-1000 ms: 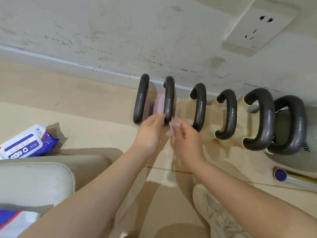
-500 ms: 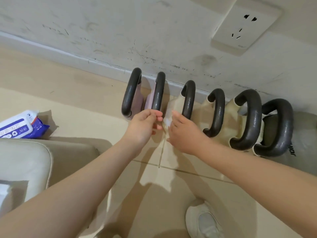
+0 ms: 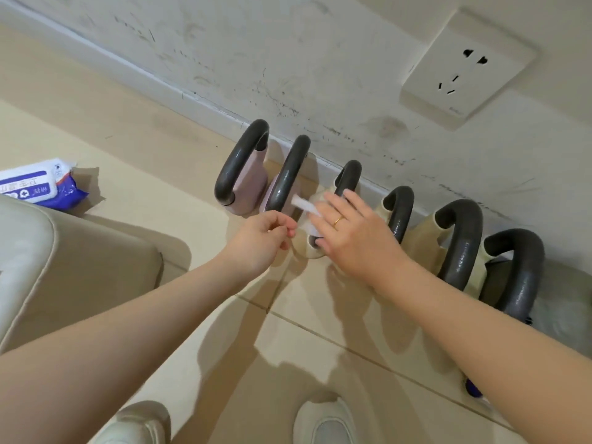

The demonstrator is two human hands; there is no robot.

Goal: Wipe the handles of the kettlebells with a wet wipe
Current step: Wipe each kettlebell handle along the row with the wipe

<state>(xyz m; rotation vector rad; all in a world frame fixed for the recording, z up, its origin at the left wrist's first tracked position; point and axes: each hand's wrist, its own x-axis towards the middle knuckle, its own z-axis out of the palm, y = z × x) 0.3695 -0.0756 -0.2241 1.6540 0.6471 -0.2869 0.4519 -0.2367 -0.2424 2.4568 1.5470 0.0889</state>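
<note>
The right hand [image 3: 349,233] is laid over the third kettlebell handle [image 3: 349,177], fingers spread fairly straight, a gold ring [image 3: 337,221] seen on one finger, and the white wet wipe [image 3: 306,208] is pressed beneath its fingers against that handle's lower part. One end of the wipe is seen poking out to the left, toward the second handle [image 3: 288,174]. The left hand [image 3: 262,240] is held just beside it, fingers curled with thumb and fingertips drawn together near the wipe's trailing edge; whether the wipe is actually pinched there cannot be told.

Nearest the camera, two pale shoes [image 3: 323,421] are planted on the beige tiled floor [image 3: 198,363], and a cream cushion [image 3: 64,261] is seen at the left edge.

Beyond the hands, six kettlebells are lined up along the wall [image 3: 256,59], all with dark grey handles. The first kettlebell [image 3: 248,187] and the second are pink-bodied; the third, the fourth [image 3: 398,216] and the fifth [image 3: 461,241] are cream-bodied; the sixth [image 3: 519,270], at the far right, is grey-bodied.

Off to the left, a blue and white wipes packet [image 3: 41,187] is lying on the floor behind the cushion. Farthest away, a white power socket [image 3: 467,68] is mounted on the scuffed wall.
</note>
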